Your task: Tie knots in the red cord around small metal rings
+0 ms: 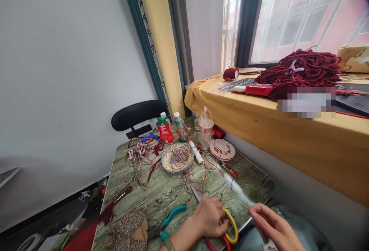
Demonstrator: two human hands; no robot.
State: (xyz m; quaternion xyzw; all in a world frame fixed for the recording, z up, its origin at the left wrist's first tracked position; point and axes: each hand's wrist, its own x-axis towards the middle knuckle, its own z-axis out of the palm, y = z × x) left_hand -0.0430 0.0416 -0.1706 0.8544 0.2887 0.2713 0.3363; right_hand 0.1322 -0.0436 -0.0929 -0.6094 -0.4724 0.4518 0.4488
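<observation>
Wood-look table [252,176], pretty cluttered. Scissors [236,231] lie at its near edge, left hand [210,214] curled over them, blade toward eleven o'clock. Right hand [272,224] pinches a thin strand [243,205] at three. I'd pinch lightly near the tip and keep blades off fingers. Pliers [173,215] at nine, basket [178,158] at eleven.

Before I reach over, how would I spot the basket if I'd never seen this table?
Look at the green table, then find the clear bottle standing toward its far end. The basket is just in front of it, left of the white roll. It's round and shallow with a blue-trimmed rim, and unlike the flat pink discs farther right, it holds a heap of thin scraps.
</observation>
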